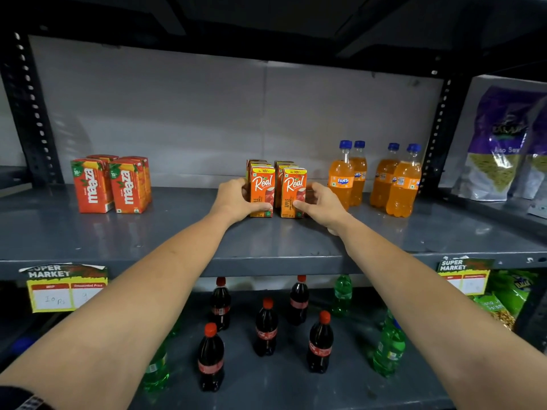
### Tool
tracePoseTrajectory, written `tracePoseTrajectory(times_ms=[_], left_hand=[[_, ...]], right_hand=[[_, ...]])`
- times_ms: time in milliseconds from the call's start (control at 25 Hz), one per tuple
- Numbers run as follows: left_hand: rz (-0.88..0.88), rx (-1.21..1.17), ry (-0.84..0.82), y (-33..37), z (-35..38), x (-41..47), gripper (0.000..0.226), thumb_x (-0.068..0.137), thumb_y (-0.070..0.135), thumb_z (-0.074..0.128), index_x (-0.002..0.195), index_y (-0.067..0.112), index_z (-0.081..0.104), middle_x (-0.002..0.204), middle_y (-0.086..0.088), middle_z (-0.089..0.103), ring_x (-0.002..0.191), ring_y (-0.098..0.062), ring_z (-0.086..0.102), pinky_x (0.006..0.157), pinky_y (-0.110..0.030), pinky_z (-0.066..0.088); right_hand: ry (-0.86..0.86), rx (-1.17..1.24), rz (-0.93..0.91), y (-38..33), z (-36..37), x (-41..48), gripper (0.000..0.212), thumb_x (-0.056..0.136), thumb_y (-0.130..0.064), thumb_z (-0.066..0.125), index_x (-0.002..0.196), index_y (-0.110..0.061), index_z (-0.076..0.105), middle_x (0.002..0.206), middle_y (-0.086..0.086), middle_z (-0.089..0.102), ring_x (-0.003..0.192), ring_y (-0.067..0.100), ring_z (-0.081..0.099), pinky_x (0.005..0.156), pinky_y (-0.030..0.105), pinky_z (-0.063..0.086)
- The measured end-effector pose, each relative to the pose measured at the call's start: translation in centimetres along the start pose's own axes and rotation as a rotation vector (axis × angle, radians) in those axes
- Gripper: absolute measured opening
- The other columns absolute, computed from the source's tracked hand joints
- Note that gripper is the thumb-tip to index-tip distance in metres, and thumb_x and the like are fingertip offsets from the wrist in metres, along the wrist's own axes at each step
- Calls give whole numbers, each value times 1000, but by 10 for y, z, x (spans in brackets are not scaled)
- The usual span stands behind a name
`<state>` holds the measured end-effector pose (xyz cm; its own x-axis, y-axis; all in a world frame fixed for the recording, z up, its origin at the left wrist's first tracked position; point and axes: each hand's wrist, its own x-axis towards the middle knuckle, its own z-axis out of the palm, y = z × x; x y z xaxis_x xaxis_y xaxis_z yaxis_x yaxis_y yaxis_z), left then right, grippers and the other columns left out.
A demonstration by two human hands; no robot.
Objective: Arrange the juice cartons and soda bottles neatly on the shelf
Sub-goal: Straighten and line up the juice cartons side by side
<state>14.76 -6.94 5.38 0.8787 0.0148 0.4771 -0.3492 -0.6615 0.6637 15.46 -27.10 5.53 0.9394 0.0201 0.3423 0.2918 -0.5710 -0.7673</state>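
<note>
Two rows of orange Real juice cartons (293,190) stand upright at the middle of the grey shelf (177,232). My left hand (236,199) presses against the left row, thumb across the front carton's base. My right hand (322,205) cups the right row from the right, thumb on the front carton. Red Maaza cartons (111,184) stand in two rows at the left. Several orange Fanta bottles (373,179) stand in two pairs at the right.
On the lower shelf stand several cola bottles (266,327) and green soda bottles (389,347), scattered apart. Snack pouches (500,146) lean on the neighbouring shelf at the right. Price tags (63,287) hang on the shelf's front edge. Black uprights (29,108) frame the bay.
</note>
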Motion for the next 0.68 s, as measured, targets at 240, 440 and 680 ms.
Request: tracePoseTrajectory(times_ms=[240,440,680], left_hand=[[-10,41,162,-3,-11,-12,78,55,49,86,112,12,49,113,-8,58,104,-19,55,81,-30,45],[194,174,288,15,-12,-32,63,57,55,83,93,22,42,93,4,53,88,-15,54,71,-31,44],[387,152,273,49,15,-57,56,60,47,83,91,24,43,95,5,55,85,-14,52,69,-29,40]], right_hand=[[194,23,-132,-4,-3,-15,43,77,-25,74,106,-19,42,102,2,59,90,14,60,67,18,50],[370,-159,-287,-5,-13,-38,33,76,-26,72,87,-22,41,81,-3,53,66,9,51,53,16,38],[412,-163,-351,18,-60,-61,26,74,-18,66,78,-19,40,79,0,49,69,13,49,58,21,39]])
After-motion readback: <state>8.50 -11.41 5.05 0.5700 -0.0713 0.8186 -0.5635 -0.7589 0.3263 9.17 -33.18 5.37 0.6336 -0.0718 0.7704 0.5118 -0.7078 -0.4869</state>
